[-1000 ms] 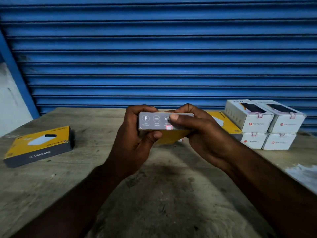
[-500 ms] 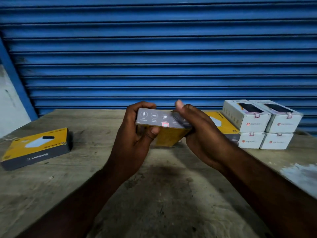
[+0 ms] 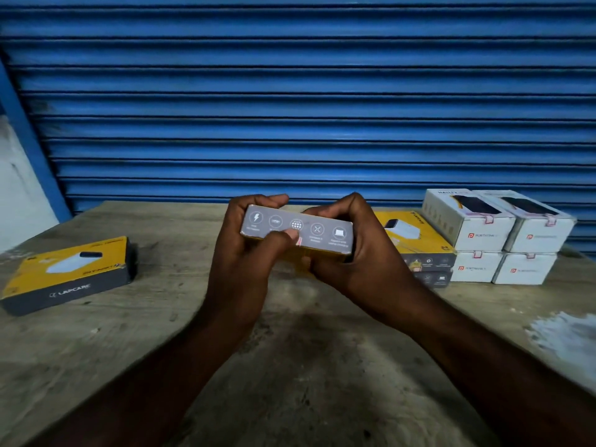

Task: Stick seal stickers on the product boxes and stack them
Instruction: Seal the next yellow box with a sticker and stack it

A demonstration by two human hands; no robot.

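Now that the right hand (image 3: 351, 262) has moved off the seal sticker (image 3: 299, 241) to clasp the Lapcare box (image 3: 322, 230), the left hand (image 3: 245, 253) grips it too, its thumb pressing the sticker. The box, held just left of the yellow stack (image 3: 416, 240), looks nearly stackable.

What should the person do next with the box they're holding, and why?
Probably the left hand should rub its thumb over the seal sticker, folding it round the edge. The red-and-white sticker sits at the lower edge of the held box, on its grey side, partly under that thumb, while the right hand grips the other end. Stacking on the yellow boxes comes afterwards.
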